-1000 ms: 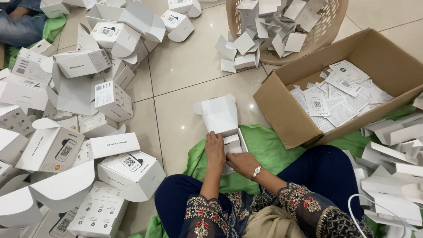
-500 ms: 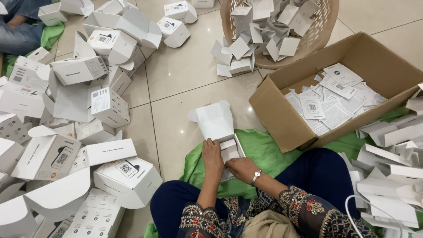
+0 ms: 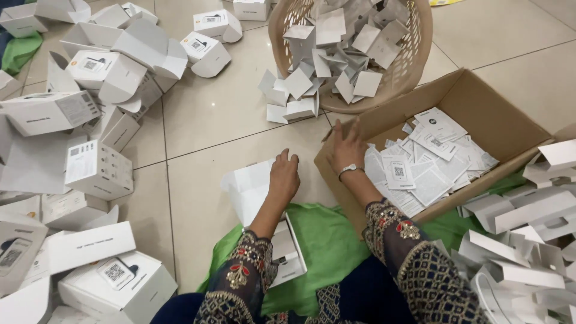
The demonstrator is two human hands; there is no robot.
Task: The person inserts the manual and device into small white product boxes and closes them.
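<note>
An open white box [image 3: 291,255] lies on a green cloth [image 3: 336,240] in front of my lap, its lid flap [image 3: 247,191] spread out on the floor tiles. My left hand [image 3: 284,177] rests on that flap with the fingers curled over its far edge. My right hand [image 3: 345,149], a watch on its wrist, reaches to the near left corner of a brown cardboard box [image 3: 480,105]. Its fingers are spread and hold nothing. The cardboard box is filled with white printed leaflets [image 3: 420,162].
A wicker basket [image 3: 414,66] of white card inserts stands at the back, with several inserts [image 3: 288,99] spilled beside it. White product boxes [image 3: 99,168] are heaped along the left. Folded white card pieces [image 3: 528,240] pile up at the right.
My right hand has left the white box and reached forward to the cardboard box corner. My left hand slid up onto the lid flap. The view tilted forward.
</note>
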